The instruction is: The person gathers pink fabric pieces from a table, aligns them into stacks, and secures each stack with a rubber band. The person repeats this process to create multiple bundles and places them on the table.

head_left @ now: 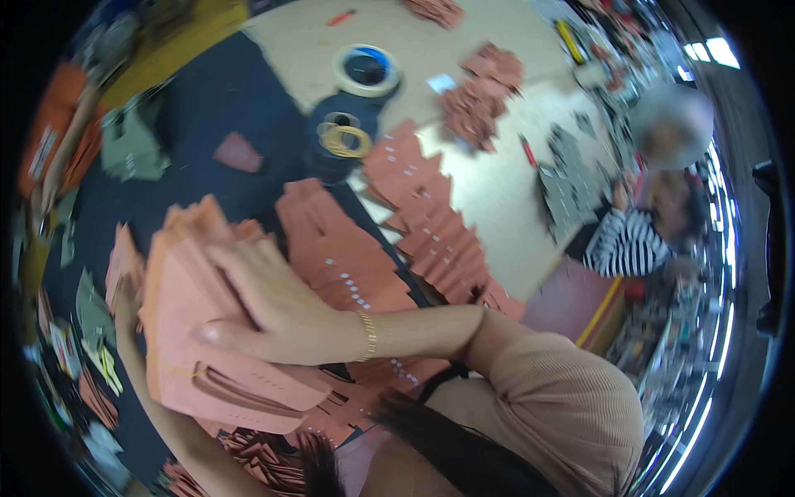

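Your right hand [277,302] grasps the stack [178,302] at eight o'clock; your left hand [126,290], half hidden, can't be judged. Layers look light, bendy, likely to slip: pinch both long edges.

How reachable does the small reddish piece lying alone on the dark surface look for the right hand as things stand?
Probably not straight away: the right hand is on the stack of salmon pieces, so it would likely need freeing first. Nothing seems to cover the small reddish piece.
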The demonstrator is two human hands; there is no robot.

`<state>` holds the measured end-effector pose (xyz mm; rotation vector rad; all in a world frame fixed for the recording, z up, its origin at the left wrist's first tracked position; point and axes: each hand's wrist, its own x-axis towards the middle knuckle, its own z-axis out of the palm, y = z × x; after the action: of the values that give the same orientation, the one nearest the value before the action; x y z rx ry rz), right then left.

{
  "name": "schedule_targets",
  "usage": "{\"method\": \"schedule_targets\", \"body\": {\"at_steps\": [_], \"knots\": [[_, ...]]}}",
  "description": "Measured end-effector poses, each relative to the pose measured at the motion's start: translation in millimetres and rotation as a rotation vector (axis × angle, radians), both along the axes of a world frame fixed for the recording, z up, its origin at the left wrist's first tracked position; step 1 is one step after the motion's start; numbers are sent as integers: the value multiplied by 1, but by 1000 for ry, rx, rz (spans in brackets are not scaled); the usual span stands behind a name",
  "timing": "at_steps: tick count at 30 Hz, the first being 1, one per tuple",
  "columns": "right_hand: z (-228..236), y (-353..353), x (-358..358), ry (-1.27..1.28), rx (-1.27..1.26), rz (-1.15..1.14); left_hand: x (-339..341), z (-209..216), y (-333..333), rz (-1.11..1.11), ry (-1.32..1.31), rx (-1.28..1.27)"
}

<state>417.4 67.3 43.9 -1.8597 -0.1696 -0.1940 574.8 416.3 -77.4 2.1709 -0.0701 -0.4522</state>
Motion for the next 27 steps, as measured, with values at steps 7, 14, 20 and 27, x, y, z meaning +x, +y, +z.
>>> {"method": "schedule_targets", "body": {"at_steps": [7,14,20,27], "knots": [[1,3,-4,50,68,32,-52,93,-58,467,-245,-255],[-6,10,-8,-10,75,-74,-180,168,-194,89,-826,506],[-9,-67,-18,-98,237,-183,-170,167,-220,-2,-652,1005],[-131,-329,-49,-157,397,-1085,-167,171,-215,19,-599,826]]}}
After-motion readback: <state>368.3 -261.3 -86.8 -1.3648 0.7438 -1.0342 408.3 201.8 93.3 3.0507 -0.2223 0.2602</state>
